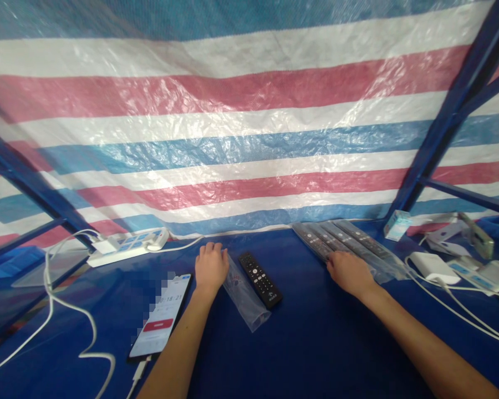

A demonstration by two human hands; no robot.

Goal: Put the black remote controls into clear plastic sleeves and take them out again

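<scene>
A black remote control (260,280) lies bare on the blue table, its buttons facing up. Alongside its left edge is a flat clear plastic bag (246,302). My left hand (212,266) rests palm down at the bag's far end, its fingers lying forward on the table and the thumb near the bag. To the right, several remote controls in clear bags (349,238) lie side by side. My right hand (349,271) is closed at the near end of the leftmost bagged remote control (311,241); its fingertips are partly hidden.
A phone (162,318) showing a timer lies left of my left forearm, plugged into a white cable. A power strip (128,246) sits at the back left. A small box (397,225), white adapters (434,267) and cables occupy the right. Blue metal posts and a striped sheet (249,127) stand behind.
</scene>
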